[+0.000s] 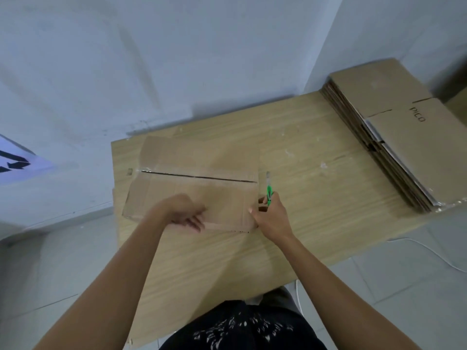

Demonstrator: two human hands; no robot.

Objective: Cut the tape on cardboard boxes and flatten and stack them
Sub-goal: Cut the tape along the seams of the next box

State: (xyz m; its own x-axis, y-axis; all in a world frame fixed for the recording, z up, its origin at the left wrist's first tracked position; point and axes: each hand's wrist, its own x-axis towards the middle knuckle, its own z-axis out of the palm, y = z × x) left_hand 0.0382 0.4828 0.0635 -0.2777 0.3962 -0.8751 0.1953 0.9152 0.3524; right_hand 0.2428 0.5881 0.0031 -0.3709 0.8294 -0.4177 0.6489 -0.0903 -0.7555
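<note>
We see the wooden desk (290, 223) carrying a cardboard box (197, 188) under both hands, its top seam showing as a dark slit beyond them. Far off to the right of the right grip sits a stack of flattened boxes (394, 137). Our left grip (182, 210) rests spread on the box's near flap; our right grip (269, 213), at the box's right edge, pinches a green utility knife (269, 193).

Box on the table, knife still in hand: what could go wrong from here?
1. The right hand holds the green knife with its blade out while gripping the box edge; a slip could nick the left hand lying on the cardboard.
2. The box overhangs the table at its left edge, so pressing there could tip it.
</note>
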